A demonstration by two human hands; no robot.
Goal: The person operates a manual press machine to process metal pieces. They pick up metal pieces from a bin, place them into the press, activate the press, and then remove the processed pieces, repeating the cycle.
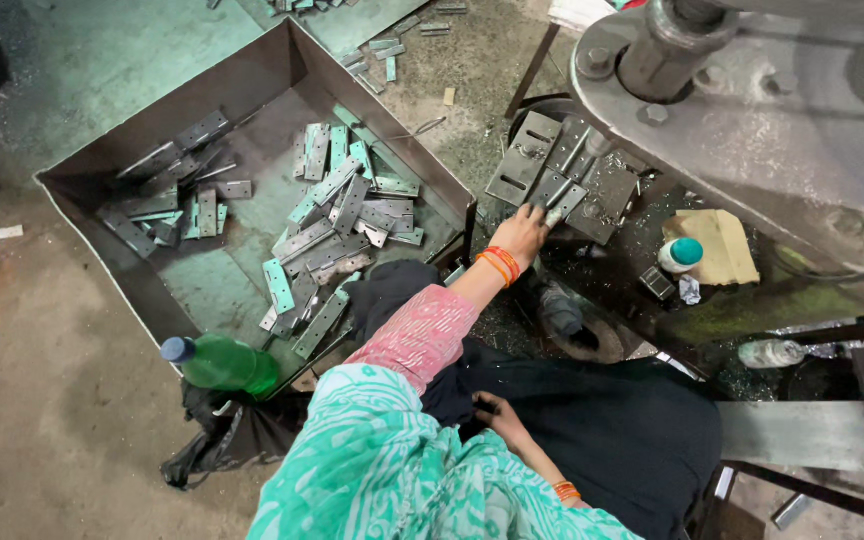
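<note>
Hinge plate (559, 203) pinched in left hand (522, 232) at the press bed's (612, 250) near edge.
Looks stiff, light, sharp-edged; best gripped by its long sides. Right hand (492, 412) rests loosely curled on the lap.

You have one view only, from the camera worn on your head. It looks steeply down past your chest and lap to the floor. The metal tray (252, 75) fills the upper left, its near corner close under the camera. The press machine (752, 120) occupies the upper right edge, nearer the lens. Your left hand (522, 235) sits near frame centre, at arm's reach.
</note>
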